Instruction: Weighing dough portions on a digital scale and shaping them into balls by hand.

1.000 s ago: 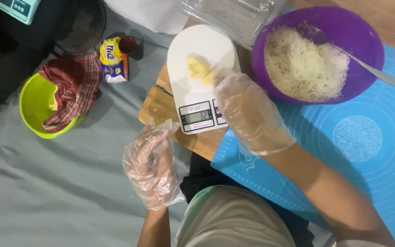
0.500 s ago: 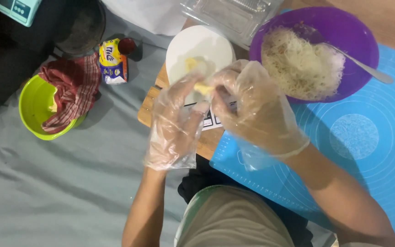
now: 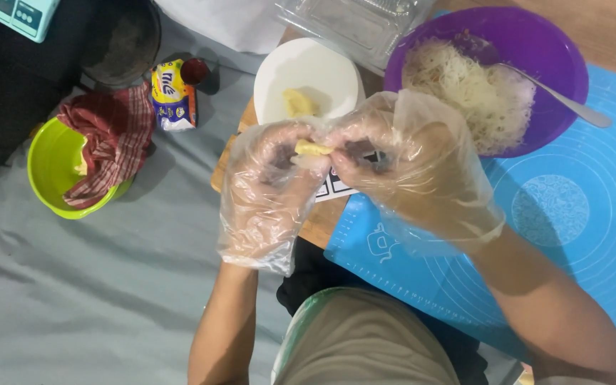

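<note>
Both my hands wear loose clear plastic gloves. My left hand [image 3: 269,189] and my right hand [image 3: 408,167] meet above a white kitchen scale [image 3: 308,78], pinching a small yellow piece of dough [image 3: 313,148] between their fingertips. More yellow dough [image 3: 299,103] lies on the scale's white platform. The scale's display is hidden behind my hands. A purple bowl [image 3: 543,64] of white shredded filling [image 3: 468,89] with a metal spoon [image 3: 561,100] stands just beyond my right hand.
A blue silicone mat [image 3: 572,235] covers the right side. A green bowl [image 3: 55,171] with a red checked cloth [image 3: 112,139] sits left, near a small yellow packet [image 3: 171,96]. A clear plastic container [image 3: 354,25] lies at the back, on grey fabric [image 3: 73,299].
My left hand rose from below the scale and joined my right hand. A piece of dough was lifted off the scale and is now held between both hands.
</note>
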